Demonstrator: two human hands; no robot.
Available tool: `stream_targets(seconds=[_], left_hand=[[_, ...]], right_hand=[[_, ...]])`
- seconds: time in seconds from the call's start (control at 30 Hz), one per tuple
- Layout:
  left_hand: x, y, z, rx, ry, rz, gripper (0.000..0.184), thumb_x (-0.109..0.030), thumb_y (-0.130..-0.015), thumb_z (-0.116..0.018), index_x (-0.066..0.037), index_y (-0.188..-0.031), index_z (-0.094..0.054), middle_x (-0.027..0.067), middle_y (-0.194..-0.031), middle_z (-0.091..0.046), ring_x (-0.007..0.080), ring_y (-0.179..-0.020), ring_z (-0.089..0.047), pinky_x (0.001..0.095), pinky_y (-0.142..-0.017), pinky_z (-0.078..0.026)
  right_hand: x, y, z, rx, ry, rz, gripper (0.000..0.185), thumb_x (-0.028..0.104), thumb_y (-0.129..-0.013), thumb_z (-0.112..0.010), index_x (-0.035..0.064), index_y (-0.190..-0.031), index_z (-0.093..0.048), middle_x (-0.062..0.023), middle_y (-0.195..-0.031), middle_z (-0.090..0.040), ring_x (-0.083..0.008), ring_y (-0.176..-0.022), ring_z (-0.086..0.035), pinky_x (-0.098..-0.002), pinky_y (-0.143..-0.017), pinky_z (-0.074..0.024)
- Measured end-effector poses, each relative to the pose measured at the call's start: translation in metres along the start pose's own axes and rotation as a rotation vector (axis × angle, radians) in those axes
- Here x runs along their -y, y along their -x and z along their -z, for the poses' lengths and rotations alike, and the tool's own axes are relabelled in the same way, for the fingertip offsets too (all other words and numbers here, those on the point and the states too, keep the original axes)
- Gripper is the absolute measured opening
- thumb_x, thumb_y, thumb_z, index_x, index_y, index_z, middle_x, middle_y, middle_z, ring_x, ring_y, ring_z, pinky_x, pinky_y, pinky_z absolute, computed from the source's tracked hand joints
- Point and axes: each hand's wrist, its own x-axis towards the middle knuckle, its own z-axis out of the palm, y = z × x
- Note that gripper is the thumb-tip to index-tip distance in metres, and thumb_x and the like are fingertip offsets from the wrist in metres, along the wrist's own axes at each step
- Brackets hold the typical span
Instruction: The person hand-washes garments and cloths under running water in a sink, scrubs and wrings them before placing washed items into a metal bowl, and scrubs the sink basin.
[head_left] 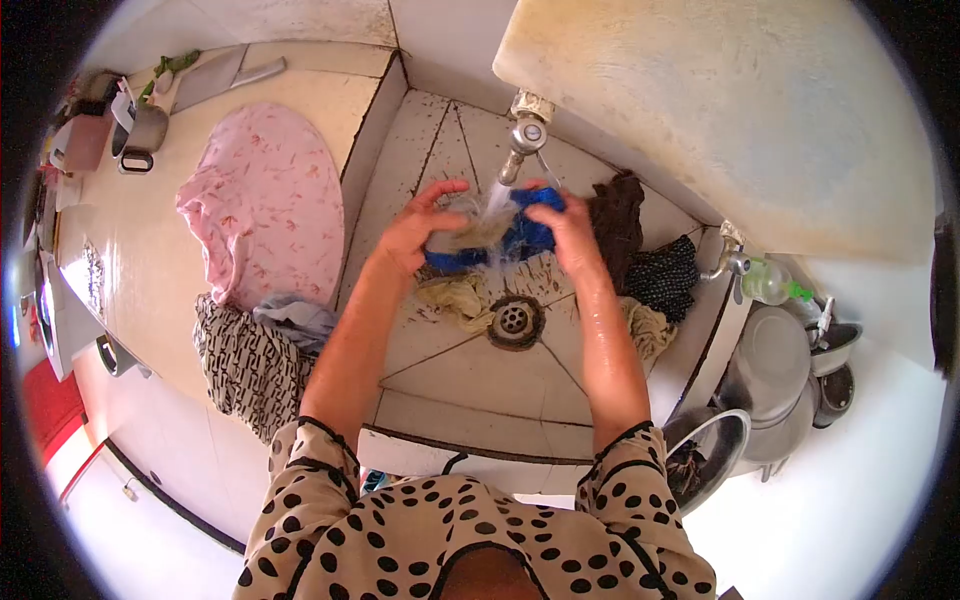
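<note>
Under the running tap [527, 130], a blue-and-grey wet piece, apparently cloth [530, 232], is blurred by motion and splashing water. My left hand [420, 228] is at its left end, with a finger and thumb curved apart around it. At the other end, my right hand [566, 232] grips the blue part, thumb in front and fingers mostly hidden behind. Below lies a pale yellow cloth [455, 300] on the sink floor, beside the round drain [516, 321].
Dark brown cloth [617, 220], a black dotted cloth [662, 282] and a cream cloth [648, 330] lie at the sink's right. Pink fabric [275, 195] and patterned fabric [245, 355] cover the left counter. A second tap [735, 262], a bottle [768, 282] and pots [775, 365] stand right.
</note>
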Motion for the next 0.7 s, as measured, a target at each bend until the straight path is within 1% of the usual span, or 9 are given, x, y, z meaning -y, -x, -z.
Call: stream_targets(seconds=[0.07,0.17,0.27,0.37,0.43,0.5,0.53,0.63,0.7], left_hand=[[0.019,-0.008,0.011,0.001,-0.566,-0.219,0.045,-0.006,-0.079,-0.064,-0.008,-0.123,-0.053,0.0083,-0.096,-0.063,0.0175,-0.086,-0.06,0.0318,-0.076,-0.049],[0.031,-0.011,0.012,-0.151,-0.843,-0.234,0.036,-0.009,-0.08,-0.066,-0.007,-0.115,-0.058,0.0064,-0.095,-0.063,0.015,-0.084,-0.058,0.0294,-0.075,-0.046],[0.03,-0.003,-0.001,-0.2,-0.356,-0.223,0.031,-0.013,-0.082,-0.065,-0.009,-0.113,-0.06,0.0027,-0.089,-0.062,0.0156,-0.081,-0.058,0.0292,-0.076,-0.047],[0.033,-0.008,-0.023,-0.345,0.596,0.016,0.029,-0.02,-0.086,-0.062,-0.011,-0.114,-0.058,0.0013,-0.082,-0.06,0.016,-0.08,-0.059,0.0293,-0.076,-0.048],[0.093,-0.029,0.017,0.029,0.718,0.069,0.037,-0.023,-0.089,-0.06,-0.008,-0.121,-0.052,0.0038,-0.097,-0.061,0.02,-0.089,-0.06,0.0333,-0.082,-0.049],[0.086,-0.009,-0.017,-0.161,0.248,-0.117,0.039,-0.029,-0.091,-0.056,-0.008,-0.123,-0.049,0.0061,-0.107,-0.06,0.0226,-0.095,-0.061,0.0385,-0.084,-0.051],[0.082,0.001,-0.035,-0.283,0.011,-0.172,0.04,-0.031,-0.092,-0.055,-0.007,-0.124,-0.048,0.0072,-0.112,-0.06,0.0239,-0.098,-0.061,0.0411,-0.084,-0.052],[0.064,0.001,-0.067,-0.271,0.641,0.164,0.037,-0.031,-0.093,-0.054,-0.008,-0.121,-0.051,0.0096,-0.114,-0.06,0.0239,-0.101,-0.062,0.0422,-0.084,-0.052],[0.056,-0.004,-0.071,-0.289,0.642,0.239,0.032,-0.029,-0.095,-0.049,-0.007,-0.118,-0.051,0.0084,-0.103,-0.061,0.0217,-0.095,-0.063,0.0405,-0.079,-0.054]], right_hand=[[0.017,0.001,0.004,-0.018,0.042,0.009,0.024,0.014,-0.077,-0.068,0.0056,-0.099,-0.066,-0.0018,-0.086,-0.064,-0.0118,-0.078,-0.058,-0.0265,-0.074,-0.0461],[0.03,0.005,0.001,-0.024,0.338,0.114,0.02,0.017,-0.079,-0.068,0.0049,-0.095,-0.066,-0.0011,-0.082,-0.062,-0.0106,-0.072,-0.055,-0.0259,-0.067,-0.0439],[-0.002,-0.005,0.004,-0.135,0.012,0.095,0.017,0.017,-0.081,-0.066,0.0046,-0.092,-0.065,0.0,-0.077,-0.059,-0.0106,-0.068,-0.053,-0.0266,-0.064,-0.0427],[-0.007,0.009,-0.028,-0.22,0.058,0.186,0.014,0.016,-0.082,-0.065,0.0051,-0.091,-0.063,0.001,-0.076,-0.058,-0.011,-0.066,-0.051,-0.0276,-0.062,-0.0428],[0.006,0.039,-0.07,-0.085,0.36,0.352,0.014,0.015,-0.081,-0.063,0.0067,-0.092,-0.062,-0.0043,-0.083,-0.063,-0.0133,-0.075,-0.058,-0.0282,-0.069,-0.0468],[0.023,0.069,-0.113,0.111,0.755,0.68,0.017,0.014,-0.075,-0.068,0.0098,-0.09,-0.061,-0.0102,-0.085,-0.066,-0.0229,-0.076,-0.067,-0.0347,-0.067,-0.0515],[0.01,0.063,-0.108,0.092,0.723,0.607,0.016,0.014,-0.075,-0.068,0.0099,-0.09,-0.061,-0.0103,-0.082,-0.066,-0.0248,-0.073,-0.067,-0.0355,-0.065,-0.0517],[-0.006,0.008,-0.081,-0.087,0.904,0.43,0.019,0.016,-0.073,-0.068,0.0117,-0.091,-0.063,-0.0127,-0.07,-0.064,-0.0322,-0.063,-0.065,-0.0382,-0.058,-0.0514],[0.003,-0.006,-0.072,-0.175,0.912,0.42,0.02,0.016,-0.073,-0.069,0.0125,-0.092,-0.064,-0.0146,-0.071,-0.064,-0.0337,-0.066,-0.065,-0.0397,-0.06,-0.0514]])
